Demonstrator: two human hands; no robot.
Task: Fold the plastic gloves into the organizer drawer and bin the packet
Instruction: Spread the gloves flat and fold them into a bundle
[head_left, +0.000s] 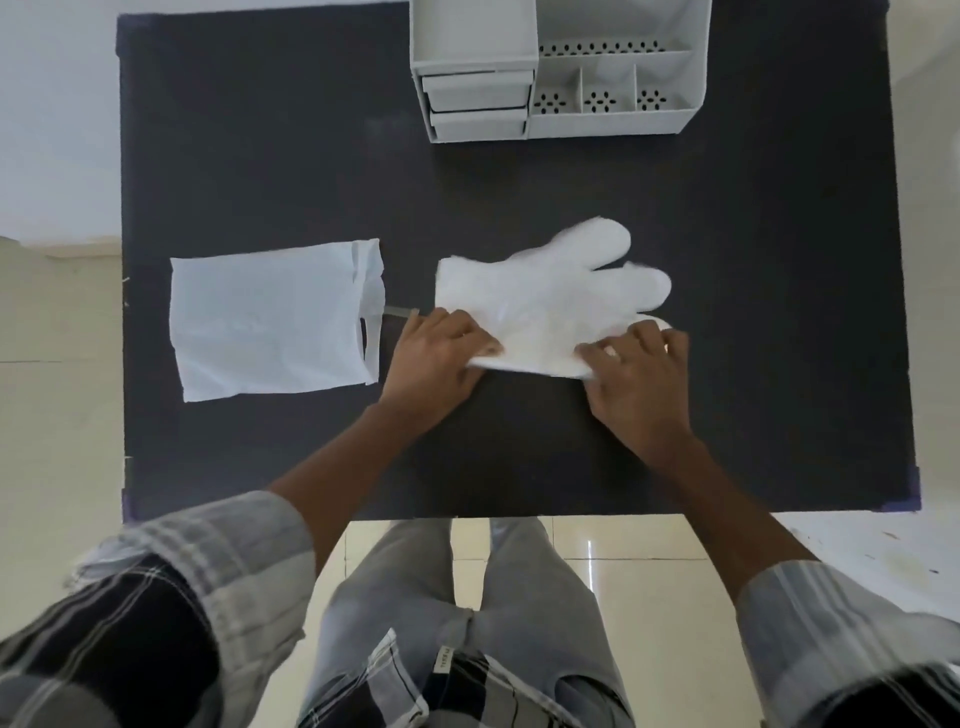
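Observation:
A stack of thin translucent plastic gloves (556, 291) lies flat in the middle of the black table (260, 156), fingers pointing right. My left hand (436, 358) pinches the near edge of the gloves by the cuff. My right hand (639, 379) grips the same near edge further right, lifting it slightly. The white packet (270, 325) lies flat to the left, its torn open end facing the gloves. The white organizer (561, 67) stands at the table's far edge, with two shut drawers (478, 106) on its left side.
The organizer has an open top bin and small perforated compartments (597, 98) on its right. Tiled floor shows around the table and my legs sit below its near edge. No bin is in view.

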